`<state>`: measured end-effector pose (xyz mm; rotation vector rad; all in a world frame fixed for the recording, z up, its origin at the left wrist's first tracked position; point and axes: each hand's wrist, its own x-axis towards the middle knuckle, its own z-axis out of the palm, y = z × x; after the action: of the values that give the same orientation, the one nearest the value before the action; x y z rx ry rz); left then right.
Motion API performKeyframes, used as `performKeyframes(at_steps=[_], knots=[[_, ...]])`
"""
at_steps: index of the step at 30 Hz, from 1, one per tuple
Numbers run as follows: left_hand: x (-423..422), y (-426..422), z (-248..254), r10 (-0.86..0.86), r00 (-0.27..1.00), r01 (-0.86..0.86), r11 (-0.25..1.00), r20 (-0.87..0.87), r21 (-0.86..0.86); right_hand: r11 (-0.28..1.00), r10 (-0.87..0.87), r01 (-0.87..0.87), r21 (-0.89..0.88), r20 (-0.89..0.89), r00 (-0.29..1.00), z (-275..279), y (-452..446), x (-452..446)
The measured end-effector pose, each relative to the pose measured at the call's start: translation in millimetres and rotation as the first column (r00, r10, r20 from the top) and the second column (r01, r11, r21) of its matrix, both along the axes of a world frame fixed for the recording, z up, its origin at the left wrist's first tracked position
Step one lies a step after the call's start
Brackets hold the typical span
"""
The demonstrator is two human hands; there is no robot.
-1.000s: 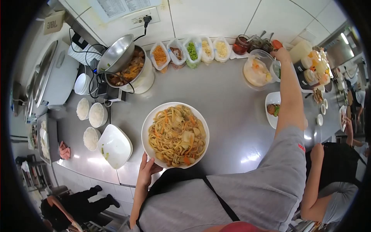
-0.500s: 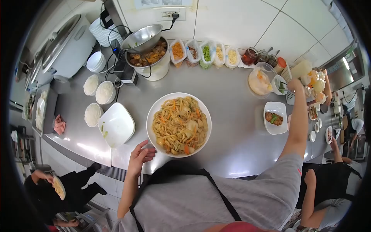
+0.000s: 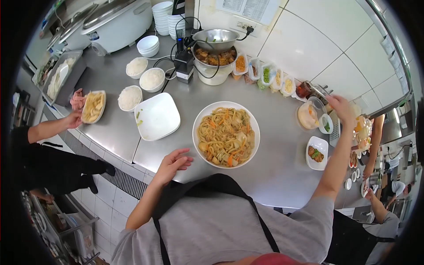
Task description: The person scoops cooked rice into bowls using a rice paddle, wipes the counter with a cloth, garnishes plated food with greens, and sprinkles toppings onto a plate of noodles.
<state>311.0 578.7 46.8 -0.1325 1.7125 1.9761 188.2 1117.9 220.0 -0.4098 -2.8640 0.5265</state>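
A large white bowl of noodles with vegetables stands on the steel counter in front of my body. My left hand is just off the bowl's lower left side, fingers apart and holding nothing. At the right, my right hand is raised with its fingers wrapped round a metal utensil, whose far end points toward the jars. Below that hand are a small bowl of chopped greens and a clear container with pale orange contents. A square white dish of meat with green garnish lies nearer to me.
Rice bowls and an empty white dish stand left. Behind are a pot of stew, bags of toppings and a jar. At the far left, a person's hand holds a dish of food.
The view has turned, shifting the counter's contents. My left hand has come away from the noodle bowl. My right hand has lifted with a metal utensil. A person has brought a dish to the left.
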Motion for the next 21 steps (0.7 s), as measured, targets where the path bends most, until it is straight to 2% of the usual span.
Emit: performKeyframes(at_steps=[1,2,3,4,5,6,8,9,11,14,17,20,21], knots=[[0.4,1.3,0.6,-0.017,1.0,0.017,1.0,-0.016,0.022,0.982,0.186,-0.189,-0.014,-0.107,0.977,-5.1,-37.6,-12.3],[1.8,2.6,1.7,-0.034,0.999,0.035,0.998,-0.033,0.042,0.952,0.291,-0.284,-0.114,0.058,0.955,1.1,-73.1,-27.0],[4.1,3.6,2.2,-0.034,0.999,0.035,0.998,-0.036,0.044,0.951,0.278,-0.236,-0.201,0.217,0.936,-0.7,-103.4,-44.7],[5.4,3.7,2.7,-0.017,0.999,0.021,0.998,-0.051,0.066,0.964,0.266,-0.267,-0.023,0.206,0.942,8.4,-145.9,-48.4],[6.3,3.3,3.5,0.0,0.998,0.006,0.996,-0.067,0.086,0.895,0.431,-0.43,0.116,0.017,0.902,-8.4,-158.7,-70.0],[6.7,3.4,1.4,0.004,0.997,0.002,0.996,-0.072,0.085,0.791,0.594,-0.543,0.282,-0.143,0.792,-24.5,-169.9,-94.6],[9.3,5.1,-5.6,0.036,0.998,-0.031,0.996,-0.06,0.085,0.81,0.548,-0.526,0.259,-0.016,0.836,-13.6,-216.2,-115.8],[11.3,5.2,-7.3,0.039,0.998,-0.035,0.996,-0.054,0.085,0.808,0.551,-0.53,0.256,-0.011,0.834,-13.6,-233.2,-128.5],[13.2,6.2,-9.4,0.038,0.998,-0.033,0.994,-0.042,0.109,0.821,0.374,-0.435,0.371,0.225,0.899,-13.3,-259.7,-146.8],[11.6,3.4,-9.8,0.041,0.998,-0.036,0.992,-0.039,0.118,0.771,0.363,-0.423,0.476,0.217,0.906,-16.4,-281.1,-146.9],[3.0,2.3,-28.0,0.032,0.999,-0.031,0.994,-0.008,0.102,0.774,0.304,-0.406,0.485,0.278,0.911,-11.6,-291.6,-144.3],[-7.3,9.5,-40.3,0.053,0.988,-0.073,0.987,0.143,0.144,0.742,0.427,-0.461,0.486,0.187,0.885,-0.2,-265.3,-142.0],[-12.5,13.8,-41.1,0.05,0.989,-0.071,0.987,0.142,0.147,0.729,0.481,-0.497,0.47,0.164,0.861,-0.9,-251.1,-140.3]])
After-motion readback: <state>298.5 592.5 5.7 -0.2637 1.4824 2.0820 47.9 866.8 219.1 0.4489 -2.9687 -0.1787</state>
